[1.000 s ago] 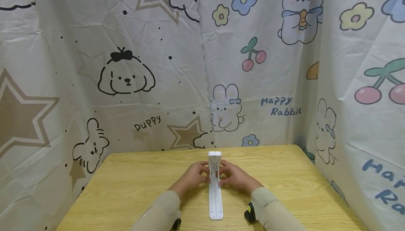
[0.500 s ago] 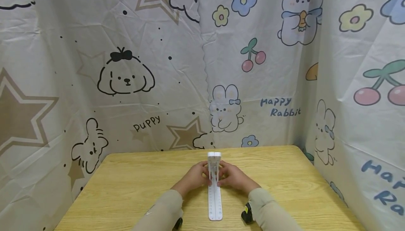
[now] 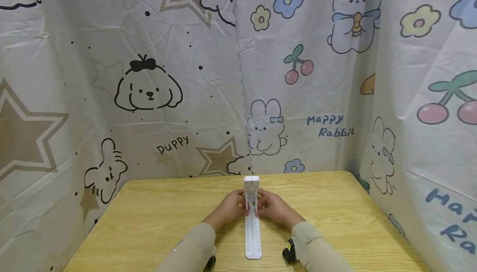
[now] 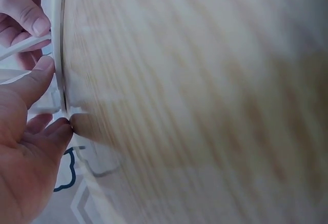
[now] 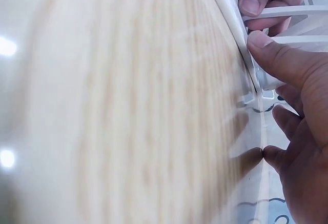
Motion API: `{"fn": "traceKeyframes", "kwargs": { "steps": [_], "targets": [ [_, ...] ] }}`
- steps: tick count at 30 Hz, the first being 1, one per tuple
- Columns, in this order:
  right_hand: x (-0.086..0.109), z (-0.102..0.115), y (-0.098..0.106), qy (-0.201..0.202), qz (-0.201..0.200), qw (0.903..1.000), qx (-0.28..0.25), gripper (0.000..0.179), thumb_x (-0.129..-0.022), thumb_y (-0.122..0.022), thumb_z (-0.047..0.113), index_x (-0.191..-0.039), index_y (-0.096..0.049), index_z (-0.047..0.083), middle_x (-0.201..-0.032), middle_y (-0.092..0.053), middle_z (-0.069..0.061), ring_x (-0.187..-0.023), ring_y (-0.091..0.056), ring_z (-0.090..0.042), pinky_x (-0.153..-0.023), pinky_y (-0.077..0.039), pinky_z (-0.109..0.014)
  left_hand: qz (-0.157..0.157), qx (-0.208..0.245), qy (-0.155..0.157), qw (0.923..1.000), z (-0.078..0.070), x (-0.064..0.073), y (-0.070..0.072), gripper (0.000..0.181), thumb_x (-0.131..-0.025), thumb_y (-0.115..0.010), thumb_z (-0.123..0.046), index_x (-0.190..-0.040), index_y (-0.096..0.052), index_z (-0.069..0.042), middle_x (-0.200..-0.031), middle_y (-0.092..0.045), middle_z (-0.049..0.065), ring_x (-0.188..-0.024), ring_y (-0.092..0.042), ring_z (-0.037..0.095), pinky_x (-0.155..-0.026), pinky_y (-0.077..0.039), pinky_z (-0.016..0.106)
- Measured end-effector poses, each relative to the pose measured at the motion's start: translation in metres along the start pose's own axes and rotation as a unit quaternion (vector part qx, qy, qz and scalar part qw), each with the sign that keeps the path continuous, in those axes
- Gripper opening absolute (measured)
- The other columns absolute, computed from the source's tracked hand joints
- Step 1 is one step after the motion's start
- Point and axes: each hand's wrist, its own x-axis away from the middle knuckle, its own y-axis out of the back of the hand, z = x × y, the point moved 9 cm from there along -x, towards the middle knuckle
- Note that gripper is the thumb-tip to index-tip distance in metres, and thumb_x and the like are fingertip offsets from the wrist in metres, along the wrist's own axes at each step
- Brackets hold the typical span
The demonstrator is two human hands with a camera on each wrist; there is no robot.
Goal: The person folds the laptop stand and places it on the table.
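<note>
A white plastic folding stand (image 3: 253,239) stands on the table in the head view. Its long, flat, slotted base points toward me, and two thin struts rise at the far part to a block-like top (image 3: 251,179). From the left side my left hand (image 3: 229,206) pinches a strut low down, thumb on the near side, other fingers behind. My right hand (image 3: 275,207) does likewise on the opposite side. In the left wrist view my left thumb (image 4: 36,83) lies against a strut right at the base edge (image 4: 59,55). Both hands' fingertips are low, by the tabletop.
The yellow wood-grain table (image 3: 164,222) spreads around the stand. Behind and beside it hang printed curtains (image 3: 167,98). Black wrist cameras, such as the one at the right sleeve (image 3: 288,250), sit close over the tabletop.
The stand's top has risen slightly in view, and my thumbs have shifted a little along the struts. The base and both forearms have hardly moved.
</note>
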Motion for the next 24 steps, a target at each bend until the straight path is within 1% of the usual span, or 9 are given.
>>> {"fn": "traceKeyframes", "kwargs": {
  "steps": [5,7,12,14,19,24],
  "targets": [
    [-0.003,-0.004,0.003,-0.012,-0.013,0.9998,0.001,0.019,-0.079,-0.085,0.006,-0.075,-0.068,0.013,-0.160,-0.041,-0.016,-0.152,-0.029,-0.042,-0.124,-0.022,-0.058,0.005,0.005,0.004,1.0000,0.001,-0.001,-0.001,0.008,-0.083,-0.083,-0.009,-0.076,-0.078,-0.007,-0.148,-0.055,0.016,-0.139,-0.049,0.038,-0.118,-0.038,0.054],
    [-0.004,-0.005,0.004,-0.017,-0.016,0.9997,0.003,0.019,-0.079,-0.085,0.006,-0.074,-0.069,0.014,-0.159,-0.044,-0.015,-0.152,-0.029,-0.042,-0.124,-0.022,-0.059,0.003,0.001,-0.002,1.0000,0.000,-0.001,-0.001,0.008,-0.084,-0.082,-0.008,-0.077,-0.078,-0.006,-0.147,-0.055,0.017,-0.138,-0.049,0.039,-0.117,-0.039,0.054],
    [-0.008,-0.007,0.004,-0.028,-0.023,0.9993,0.005,0.018,-0.079,-0.086,0.007,-0.075,-0.070,0.014,-0.153,-0.052,-0.013,-0.151,-0.031,-0.041,-0.124,-0.023,-0.059,-0.014,-0.016,-0.025,0.9995,-0.004,-0.001,0.003,0.006,-0.085,-0.080,-0.005,-0.082,-0.077,-0.001,-0.136,-0.062,0.020,-0.129,-0.057,0.039,-0.114,-0.043,0.054],
    [-0.009,-0.006,0.004,-0.032,-0.026,0.9991,0.007,0.017,-0.080,-0.086,0.008,-0.076,-0.070,0.013,-0.151,-0.054,-0.013,-0.151,-0.032,-0.041,-0.124,-0.024,-0.058,-0.022,-0.018,-0.027,0.9992,-0.004,-0.001,0.005,0.005,-0.086,-0.079,-0.005,-0.084,-0.078,-0.001,-0.132,-0.063,0.020,-0.126,-0.059,0.038,-0.112,-0.044,0.053],
    [-0.011,-0.005,0.004,-0.039,-0.037,0.9985,0.013,0.016,-0.079,-0.086,0.007,-0.077,-0.071,0.013,-0.148,-0.057,-0.013,-0.150,-0.034,-0.041,-0.123,-0.027,-0.058,-0.026,-0.017,-0.013,0.9994,-0.002,-0.001,0.007,0.004,-0.088,-0.078,-0.005,-0.088,-0.079,-0.001,-0.128,-0.064,0.017,-0.122,-0.060,0.037,-0.110,-0.046,0.054],
    [-0.013,-0.006,0.004,-0.041,-0.045,0.9979,0.022,0.016,-0.079,-0.086,0.008,-0.077,-0.072,0.013,-0.148,-0.057,-0.013,-0.149,-0.037,-0.040,-0.122,-0.028,-0.057,-0.028,-0.030,-0.007,0.9991,-0.001,-0.003,0.007,0.005,-0.087,-0.079,-0.006,-0.089,-0.080,-0.002,-0.125,-0.066,0.015,-0.121,-0.061,0.034,-0.109,-0.048,0.051]
  ]
}}
